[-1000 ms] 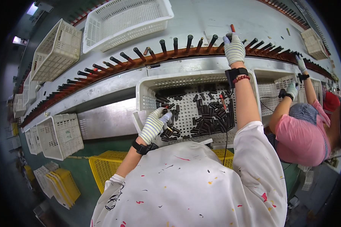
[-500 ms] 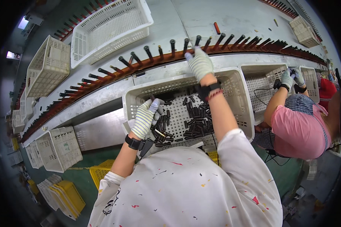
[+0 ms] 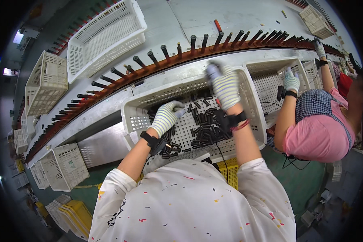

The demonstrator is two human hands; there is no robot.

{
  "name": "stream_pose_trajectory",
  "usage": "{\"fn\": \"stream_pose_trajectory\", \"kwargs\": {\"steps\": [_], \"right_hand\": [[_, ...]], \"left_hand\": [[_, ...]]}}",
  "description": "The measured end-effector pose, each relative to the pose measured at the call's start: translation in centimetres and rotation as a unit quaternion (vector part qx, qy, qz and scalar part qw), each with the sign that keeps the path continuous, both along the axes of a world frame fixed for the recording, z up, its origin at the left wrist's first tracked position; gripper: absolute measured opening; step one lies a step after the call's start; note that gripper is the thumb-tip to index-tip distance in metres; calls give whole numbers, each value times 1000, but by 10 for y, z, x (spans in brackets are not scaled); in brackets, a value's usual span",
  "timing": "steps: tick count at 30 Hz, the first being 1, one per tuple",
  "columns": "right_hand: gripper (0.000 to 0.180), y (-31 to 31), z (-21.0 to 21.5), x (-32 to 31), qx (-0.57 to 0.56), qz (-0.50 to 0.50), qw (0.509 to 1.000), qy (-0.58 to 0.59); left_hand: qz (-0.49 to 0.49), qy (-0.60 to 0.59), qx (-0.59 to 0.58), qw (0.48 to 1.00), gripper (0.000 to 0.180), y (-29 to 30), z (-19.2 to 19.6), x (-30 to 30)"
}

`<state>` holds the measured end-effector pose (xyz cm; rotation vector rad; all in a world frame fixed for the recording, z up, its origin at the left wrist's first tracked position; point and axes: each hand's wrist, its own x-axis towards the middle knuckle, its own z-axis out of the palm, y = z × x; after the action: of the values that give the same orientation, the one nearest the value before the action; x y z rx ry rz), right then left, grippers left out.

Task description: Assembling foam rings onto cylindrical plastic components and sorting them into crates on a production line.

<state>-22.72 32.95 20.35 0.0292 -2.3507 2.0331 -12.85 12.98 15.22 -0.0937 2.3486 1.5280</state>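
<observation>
A white plastic crate (image 3: 257,109) with perforated walls stands in front of me, with many short black tubes (image 3: 205,131) loose on its floor. My left hand (image 3: 167,117), in a striped glove, hangs over the crate's left part, its fingers apart above the tubes and nothing visible in them. Over the far right part of the crate is my right hand (image 3: 226,89), also gloved. Its fingers are smeared by motion; a dark blur lies at the fingertips, and I cannot tell whether it is a tube.
Beyond the crate runs a long curved reddish-brown rail (image 3: 174,59) with upright black-capped pegs. An orange-red stick (image 3: 218,26) lies on the grey table. White crates (image 3: 105,40) stand at the far left. To my right a co-worker in pink (image 3: 315,131) reaches over another crate (image 3: 266,83).
My right hand has drawn back from the rail to over the crate. My left hand has moved right, and the dark tube at its fingertips no longer shows. The view has shifted slightly.
</observation>
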Motion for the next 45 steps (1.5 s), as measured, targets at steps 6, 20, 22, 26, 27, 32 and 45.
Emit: {"fn": "stream_pose_trajectory", "kwargs": {"steps": [6,20,22,26,27,32,45], "right_hand": [[18,94,-17,-109,-46,-159,981,99],[15,39,-59,-175,235,-94,955,157],[17,58,-85,-178,266,-82,954,110],[33,29,-59,-132,275,-81,956,68],[33,19,-48,-113,213,-57,974,53],[26,-10,-8,-21,71,30,996,50],[33,-15,-16,59,113,255,947,-159]], "left_hand": [[-148,-133,-374,906,75,-18,-86,13],[-374,35,-413,829,22,23,-129,68],[-461,-73,-382,798,26,44,-111,63],[-594,-132,-315,728,32,43,-124,87],[-590,-142,-287,741,35,41,-143,100],[-527,-191,-200,804,36,33,-131,91],[-11,-123,337,933,75,16,23,-1]]}}
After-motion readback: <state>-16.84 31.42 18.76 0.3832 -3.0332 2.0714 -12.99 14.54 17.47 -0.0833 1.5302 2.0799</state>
